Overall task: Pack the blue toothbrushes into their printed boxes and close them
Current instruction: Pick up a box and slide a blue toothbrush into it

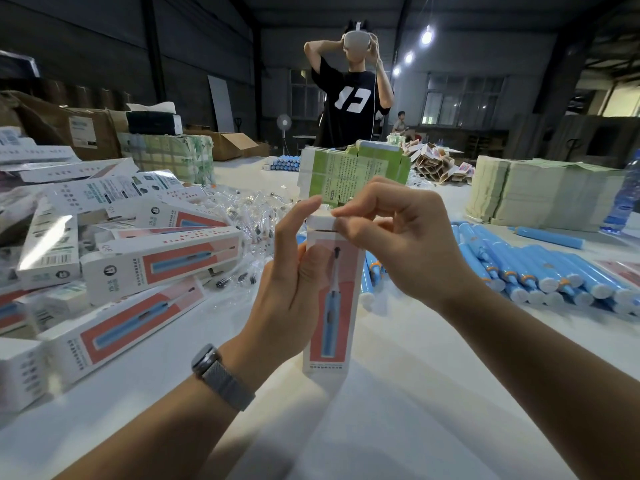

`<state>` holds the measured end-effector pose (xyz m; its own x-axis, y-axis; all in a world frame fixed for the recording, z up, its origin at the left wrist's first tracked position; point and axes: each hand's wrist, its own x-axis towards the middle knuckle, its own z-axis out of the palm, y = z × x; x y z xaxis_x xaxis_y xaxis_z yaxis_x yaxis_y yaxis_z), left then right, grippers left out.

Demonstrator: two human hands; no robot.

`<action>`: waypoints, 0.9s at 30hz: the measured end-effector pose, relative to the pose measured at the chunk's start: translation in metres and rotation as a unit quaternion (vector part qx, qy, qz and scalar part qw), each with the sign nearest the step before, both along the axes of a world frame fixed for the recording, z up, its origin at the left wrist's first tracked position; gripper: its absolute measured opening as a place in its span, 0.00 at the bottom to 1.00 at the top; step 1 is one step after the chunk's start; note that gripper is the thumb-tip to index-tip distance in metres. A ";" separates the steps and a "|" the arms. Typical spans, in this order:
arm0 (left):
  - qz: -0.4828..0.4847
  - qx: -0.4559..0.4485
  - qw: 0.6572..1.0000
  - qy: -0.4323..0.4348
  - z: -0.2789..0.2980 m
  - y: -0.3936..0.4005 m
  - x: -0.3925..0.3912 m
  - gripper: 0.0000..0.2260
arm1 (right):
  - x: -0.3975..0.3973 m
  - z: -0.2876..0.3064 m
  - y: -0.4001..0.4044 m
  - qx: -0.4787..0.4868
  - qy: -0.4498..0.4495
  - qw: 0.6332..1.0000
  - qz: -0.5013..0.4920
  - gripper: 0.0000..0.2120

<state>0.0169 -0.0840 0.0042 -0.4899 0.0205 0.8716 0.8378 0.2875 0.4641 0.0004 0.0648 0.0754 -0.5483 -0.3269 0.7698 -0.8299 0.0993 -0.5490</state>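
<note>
A tall printed box (pixel 330 313), white with a red panel picturing a blue toothbrush, stands upright on the white table (pixel 381 410) in the middle. My left hand (pixel 287 271) grips its left side, thumb on the front. My right hand (pixel 398 237) pinches the white top flap of the box, which is nearly down, a thin dark gap showing under it. Loose blue toothbrushes (pixel 540 271) lie in a heap at the right. A pile of closed printed boxes (pixel 138 258) lies at the left.
Clear plastic wrappers (pixel 256 216) with brush heads lie behind the boxes. Green leaflet stacks (pixel 349 174) and a pale paper stack (pixel 540 195) stand at the back. A person in a black shirt (pixel 349 105) stands beyond the table. A water bottle (pixel 623 199) is at far right.
</note>
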 end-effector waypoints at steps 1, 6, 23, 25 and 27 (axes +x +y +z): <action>-0.006 0.001 1.000 0.001 0.000 0.001 0.000 0.14 | 0.000 0.001 0.001 0.003 -0.005 1.000 0.008 0.05; -0.004 -0.002 1.000 0.011 -0.001 0.003 -0.002 0.12 | -0.003 0.006 0.009 0.021 -0.035 0.998 0.057 0.03; 0.004 0.031 0.999 -0.005 0.003 0.005 0.002 0.07 | -0.016 -0.006 0.020 0.038 -0.016 0.995 0.092 0.09; 0.003 0.029 1.000 -0.004 0.003 0.005 0.001 0.07 | -0.015 -0.005 0.022 0.051 -0.013 0.994 0.094 0.07; 0.002 0.031 0.999 -0.007 0.003 0.006 0.000 0.09 | -0.013 -0.003 0.022 0.058 0.000 0.994 0.091 0.10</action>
<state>0.0172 -0.0785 0.0074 -0.5027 -0.0362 0.8637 0.8294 0.2614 0.4937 -0.0124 0.0866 0.0722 -0.4716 -0.5080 0.7208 -0.8401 0.0104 -0.5423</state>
